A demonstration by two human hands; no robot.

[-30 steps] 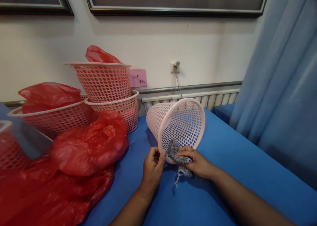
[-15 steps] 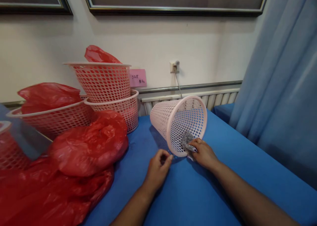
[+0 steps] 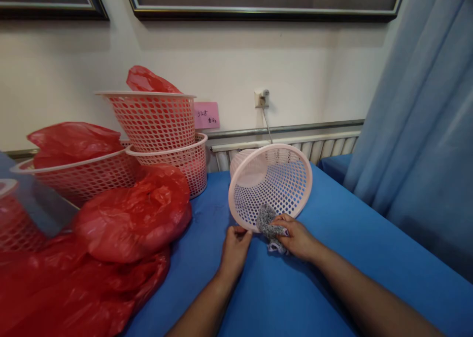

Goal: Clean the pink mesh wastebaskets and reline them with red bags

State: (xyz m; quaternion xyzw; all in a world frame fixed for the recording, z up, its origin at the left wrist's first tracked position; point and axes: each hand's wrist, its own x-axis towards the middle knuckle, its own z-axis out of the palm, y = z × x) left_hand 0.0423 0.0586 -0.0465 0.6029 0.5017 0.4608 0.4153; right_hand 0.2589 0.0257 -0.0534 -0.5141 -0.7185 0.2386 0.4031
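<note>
A pink perforated plastic wastebasket (image 3: 233, 199) lies on its side on the blue-covered surface (image 3: 273, 292), its open mouth facing me. My left hand (image 3: 235, 248) pinches the lower left part of its rim between thumb and fingers. Bunched in my right hand (image 3: 295, 236) is a grey cloth (image 3: 266, 219), pressed against the bottom of the rim and the inside wall just behind it. Part of the cloth hangs below the fingers.
To the left, several pink baskets (image 3: 155, 122) hold red plastic bags. A heap of red plastic bags (image 3: 133, 219) lies in front of them. Behind are a radiator (image 3: 332, 145), a pipe and a wall socket (image 3: 261, 99). A blue curtain (image 3: 417, 130) hangs at the right.
The wastebasket has turned so its mouth faces me more fully. My left hand, beside the rim before, now grips it. The right hand and cloth have shifted slightly left.
</note>
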